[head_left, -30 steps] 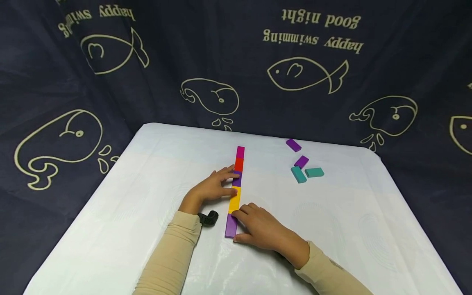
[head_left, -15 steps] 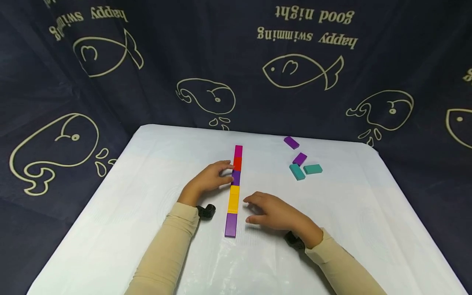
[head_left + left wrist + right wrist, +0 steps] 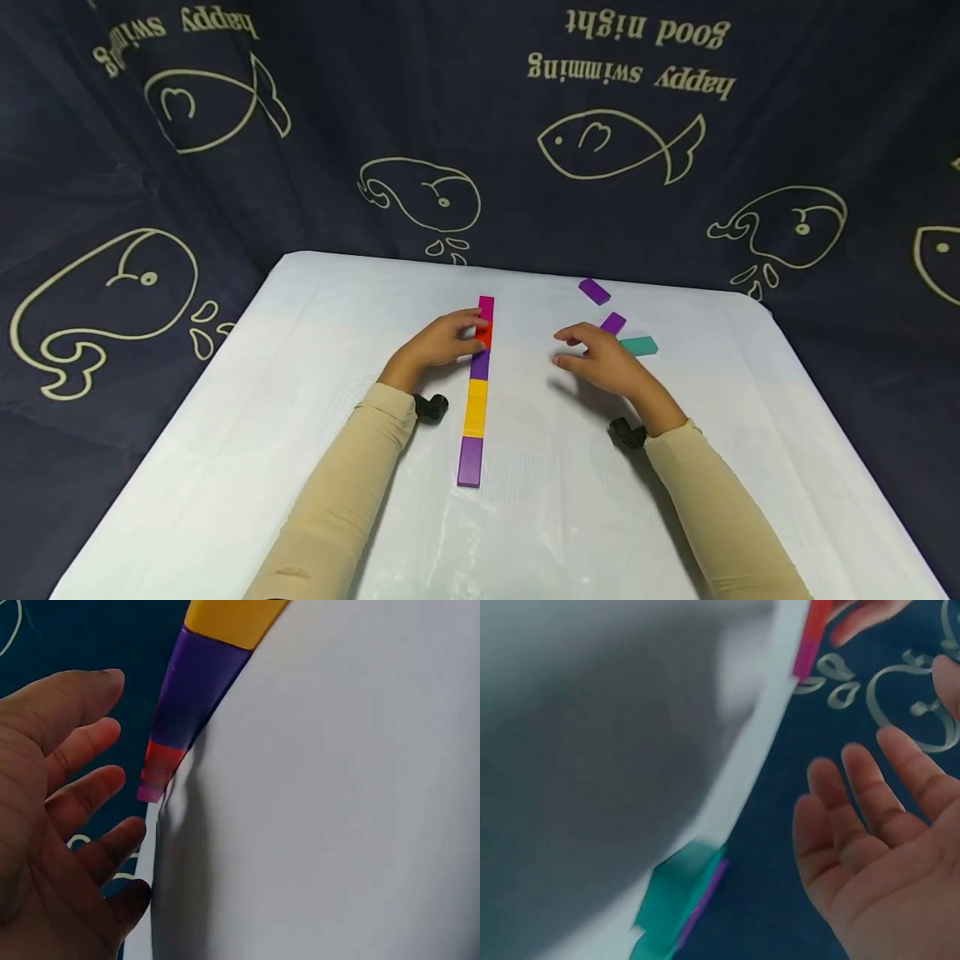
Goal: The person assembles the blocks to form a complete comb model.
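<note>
A straight row of blocks runs away from me in the head view: a near purple block (image 3: 469, 462), a yellow stretch (image 3: 476, 410), a dark purple block (image 3: 480, 365), a red block (image 3: 487, 336) and a pink block (image 3: 487, 304) at the far end. My left hand (image 3: 438, 342) is at the row's left side, fingertips overlapping the red block; the left wrist view has its fingers spread and holding nothing. Over the table to the right, my right hand (image 3: 607, 360) has relaxed fingers with nothing in them. Close by it lie a teal block (image 3: 640, 346) and a purple block (image 3: 613, 323).
Another purple block (image 3: 595, 291) lies near the far edge of the white-covered table (image 3: 360, 308). A second teal block, hidden behind my right hand in the head view, shows as part of the teal patch (image 3: 673, 892) in the right wrist view. A dark printed curtain (image 3: 450, 100) hangs behind.
My right hand has left the near end of the row and moved far and right toward the loose blocks. My left hand has slid farther along the row, from the purple and yellow to the red.
</note>
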A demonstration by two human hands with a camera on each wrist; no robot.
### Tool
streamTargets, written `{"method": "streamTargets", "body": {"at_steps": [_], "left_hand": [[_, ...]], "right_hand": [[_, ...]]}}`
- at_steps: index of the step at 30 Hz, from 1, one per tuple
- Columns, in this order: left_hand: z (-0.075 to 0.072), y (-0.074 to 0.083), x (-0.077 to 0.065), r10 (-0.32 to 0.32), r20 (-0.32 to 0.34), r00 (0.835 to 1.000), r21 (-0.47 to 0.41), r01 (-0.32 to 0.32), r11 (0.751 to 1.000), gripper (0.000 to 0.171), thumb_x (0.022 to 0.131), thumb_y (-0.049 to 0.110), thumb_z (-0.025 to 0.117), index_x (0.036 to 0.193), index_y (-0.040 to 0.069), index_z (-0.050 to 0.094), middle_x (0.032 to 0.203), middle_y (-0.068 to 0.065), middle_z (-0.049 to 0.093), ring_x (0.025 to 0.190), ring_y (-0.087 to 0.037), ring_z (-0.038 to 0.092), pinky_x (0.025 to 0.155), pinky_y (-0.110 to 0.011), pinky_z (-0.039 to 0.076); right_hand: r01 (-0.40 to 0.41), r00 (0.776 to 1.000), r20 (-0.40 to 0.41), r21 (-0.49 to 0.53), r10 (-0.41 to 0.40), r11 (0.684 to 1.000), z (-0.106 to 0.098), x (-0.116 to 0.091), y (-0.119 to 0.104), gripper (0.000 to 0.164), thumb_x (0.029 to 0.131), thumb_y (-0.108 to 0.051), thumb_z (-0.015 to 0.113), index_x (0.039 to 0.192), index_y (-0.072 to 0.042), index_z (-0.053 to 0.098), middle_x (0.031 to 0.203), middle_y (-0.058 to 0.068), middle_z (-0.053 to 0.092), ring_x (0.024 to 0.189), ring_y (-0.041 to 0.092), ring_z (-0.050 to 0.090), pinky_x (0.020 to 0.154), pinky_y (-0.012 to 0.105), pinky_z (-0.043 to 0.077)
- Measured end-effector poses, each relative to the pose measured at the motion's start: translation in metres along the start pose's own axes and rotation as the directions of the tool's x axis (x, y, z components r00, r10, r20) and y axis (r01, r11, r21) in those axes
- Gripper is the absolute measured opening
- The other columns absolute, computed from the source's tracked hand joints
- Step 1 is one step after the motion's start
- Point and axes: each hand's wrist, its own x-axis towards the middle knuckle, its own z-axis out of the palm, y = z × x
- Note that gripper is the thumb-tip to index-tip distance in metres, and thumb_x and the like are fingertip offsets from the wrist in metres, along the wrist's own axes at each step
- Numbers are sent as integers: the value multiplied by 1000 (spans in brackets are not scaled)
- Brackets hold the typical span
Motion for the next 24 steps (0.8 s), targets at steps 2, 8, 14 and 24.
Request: {"method": "streamTargets", "body": {"at_steps": [2, 8, 14, 24], "left_hand": [[1, -3, 1, -9, 7, 1000, -28, 10, 1000, 46, 92, 19, 69, 136, 8, 60, 156, -7, 38, 145, -25, 30, 119, -40, 23], [4, -12, 4, -42, 59, 997, -84, 47, 995, 48, 92, 24, 72, 138, 16, 60, 160, 2, 32, 148, -21, 23, 120, -42, 19], [7, -15, 3, -52, 82, 995, -17, 54, 998, 45, 93, 28, 70, 136, 21, 62, 160, 6, 30, 150, -24, 18, 120, -49, 13], [9, -13, 2, -60, 64, 996, -31, 62, 998, 42, 92, 22, 70, 133, 17, 65, 159, 5, 32, 148, -25, 22, 119, -47, 20]], "right_hand": [[-39, 999, -18, -4, 39, 999, -7, 5, 10, 49, 93, -28, 71, 132, 0, 59, 131, 15, 58, 120, 34, 53, 97, 53, 46], [-155, 988, -25, -41, 154, 987, -29, 12, 36, 53, 93, -29, 70, 135, 0, 55, 135, 21, 52, 125, 40, 49, 102, 57, 41], [-178, 983, 27, -96, 181, 979, -42, 7, 51, 55, 92, -23, 71, 137, 3, 52, 131, 26, 53, 121, 43, 48, 102, 58, 40], [-155, 982, 90, -128, 167, 980, -40, 0, 65, 57, 89, -16, 74, 138, 2, 51, 127, 24, 55, 112, 38, 52, 98, 58, 43]]}}
